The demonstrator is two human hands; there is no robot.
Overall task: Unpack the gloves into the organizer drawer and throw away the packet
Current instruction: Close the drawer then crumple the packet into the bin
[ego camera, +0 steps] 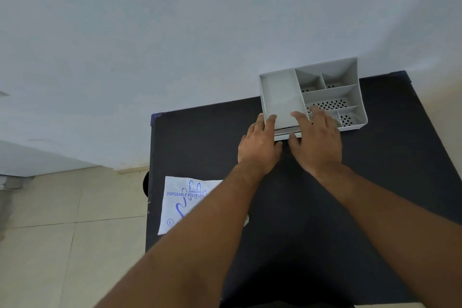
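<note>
A grey plastic organizer (pixel 332 75) with several compartments stands at the far side of a dark table (pixel 205 142), against the wall. Both hands rest on its front left corner, where a white drawer front (pixel 287 134) shows between them. My left hand (pixel 260 147) has fingers over the organizer's front rim and its thumb at the drawer front. My right hand (pixel 317 137) lies over the front compartments, thumb on the drawer front. A white glove packet (pixel 182 202) with blue print lies flat near the table's left edge, partly under my left forearm.
A pale wall rises behind the table. Beige floor tiles (pixel 62 232) lie to the left, below the table's left edge. A dark round shape (pixel 145 184) shows just past that edge.
</note>
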